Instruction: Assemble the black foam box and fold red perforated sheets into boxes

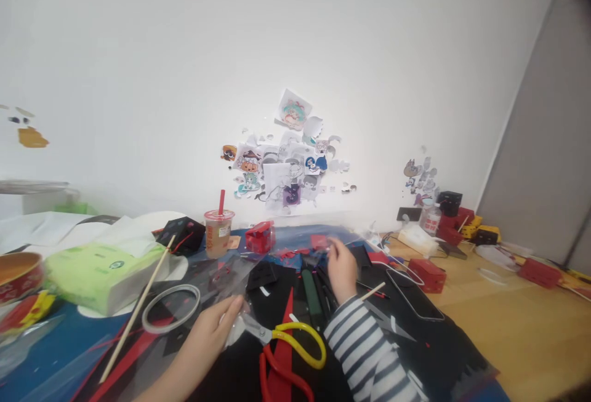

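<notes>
My left hand [213,333] is closed, thumb and fingers pinched on a clear plastic sheet [231,269] that spreads above the table. Farther back, my right hand [342,271], below a striped sleeve, pinches the sheet's far right part. A small red piece [318,242] shows by its fingertips. Scissors [299,343] with one yellow and one red handle lie in front, their blades pointing at my left fingers. Black paper [318,365] lies under them, with a dark green pen-like tool [311,297] between my hands. A roll of tape [196,306] rests left of my left hand.
A drink cup [218,233] with a red straw stands at the back. Left are a wooden stick [138,306], a green tissue pack [108,273] and a bowl [21,276]. Red boxes [260,237] stand behind; a phone [415,294] lies at right. Paper cutouts cover the wall.
</notes>
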Motion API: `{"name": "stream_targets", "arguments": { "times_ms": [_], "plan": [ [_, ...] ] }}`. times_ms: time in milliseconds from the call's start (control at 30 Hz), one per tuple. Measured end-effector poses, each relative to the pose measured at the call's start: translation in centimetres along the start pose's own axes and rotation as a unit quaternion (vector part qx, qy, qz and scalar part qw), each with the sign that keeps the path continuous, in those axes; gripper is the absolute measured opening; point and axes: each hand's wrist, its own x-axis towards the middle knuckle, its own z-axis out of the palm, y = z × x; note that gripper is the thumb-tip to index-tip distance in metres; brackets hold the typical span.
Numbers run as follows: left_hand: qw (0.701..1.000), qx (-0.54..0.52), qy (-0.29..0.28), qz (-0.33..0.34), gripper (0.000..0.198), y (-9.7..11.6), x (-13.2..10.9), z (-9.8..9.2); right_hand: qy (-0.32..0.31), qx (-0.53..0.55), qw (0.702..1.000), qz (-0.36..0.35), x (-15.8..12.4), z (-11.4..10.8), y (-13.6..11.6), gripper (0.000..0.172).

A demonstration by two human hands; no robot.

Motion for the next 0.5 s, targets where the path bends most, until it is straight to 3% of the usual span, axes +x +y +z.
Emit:
{"name": "stream_targets", "arguments": {
  "times_ms": [133, 267, 333, 400, 433, 467, 500],
  "plan": [
    [1.000, 0.019, -0.009, 0.015, 0.044, 0.0, 0.0, 0.4, 0.036, -0.108, 0.993, 0.011, 0.9, -1.3, 1.7, 0.042],
    [0.997, 0.055, -0.039, 0.039, 0.040, -0.2, -0.1, 0.8, -0.004, -0.127, 0.990, -0.061, -0.3, -0.3, 0.2, 0.039],
    [0.994, 0.073, -0.059, 0.052, 0.040, -0.3, -0.2, 0.9, -0.061, -0.107, 0.984, -0.130, -1.6, 0.6, -1.4, 0.034],
    [0.993, 0.076, -0.073, 0.058, 0.039, -0.5, -0.2, 1.1, -0.159, -0.075, 0.962, -0.208, -3.0, 1.7, -2.8, 0.037],
    [0.993, 0.073, -0.077, 0.060, 0.038, -0.6, -0.3, 1.2, -0.222, -0.054, 0.939, -0.255, -3.8, 2.3, -3.5, 0.044],
    [0.993, 0.068, -0.081, 0.060, 0.036, -0.8, -0.3, 1.3, -0.311, -0.017, 0.894, -0.321, -4.6, 2.9, -4.0, 0.046],
    [0.993, 0.061, -0.086, 0.059, 0.034, -1.0, -0.3, 1.4, -0.342, 0.005, 0.870, -0.355, -5.2, 3.5, -4.4, 0.036]
  ]
}}
